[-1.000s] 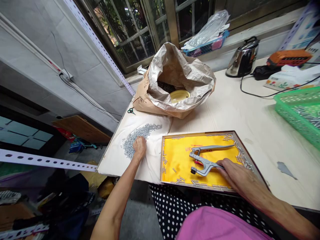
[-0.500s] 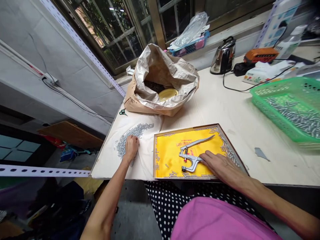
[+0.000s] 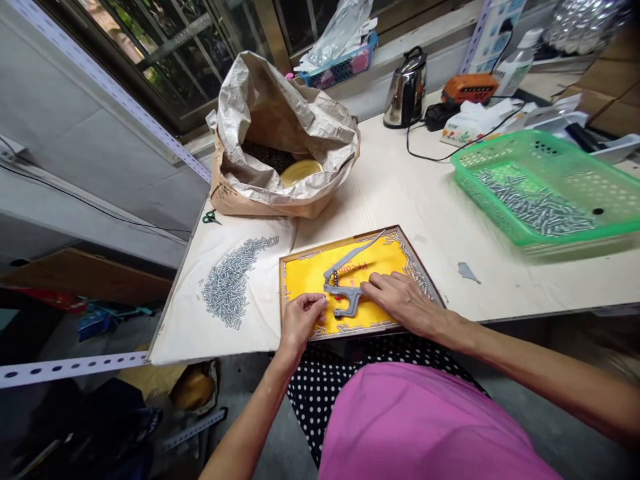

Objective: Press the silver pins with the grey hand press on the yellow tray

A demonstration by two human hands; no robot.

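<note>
My right hand (image 3: 400, 303) grips the lower handle of grey hand pliers (image 3: 353, 301) with a spring and a C-shaped jaw. These pliers lie over a shallow tray (image 3: 281, 287) lined with yellow cloth (image 3: 320, 263). Left of the jaw, my left hand (image 3: 303, 320) is closed in a pinch over the tray's near-left part. A tiny bright speck shows at its fingertips, too small to name. Small silvery metal pins lie along the tray's edges. A loose pile of similar pins (image 3: 227, 283) spreads on the white cloth to the left.
An open paper sack (image 3: 285, 200) with dark contents and a yellow dish (image 3: 301, 172) stands behind the tray. Green-handled scissors (image 3: 211, 217) lie by the left edge. At right is a green basket (image 3: 500, 207) of metal pins; behind it are a kettle (image 3: 406, 90) and an orange tool battery (image 3: 470, 88).
My left hand has moved right, from the pin pile to beside the pliers' jaw. My right hand stays on the handle. The camera view has shifted to the right.
</note>
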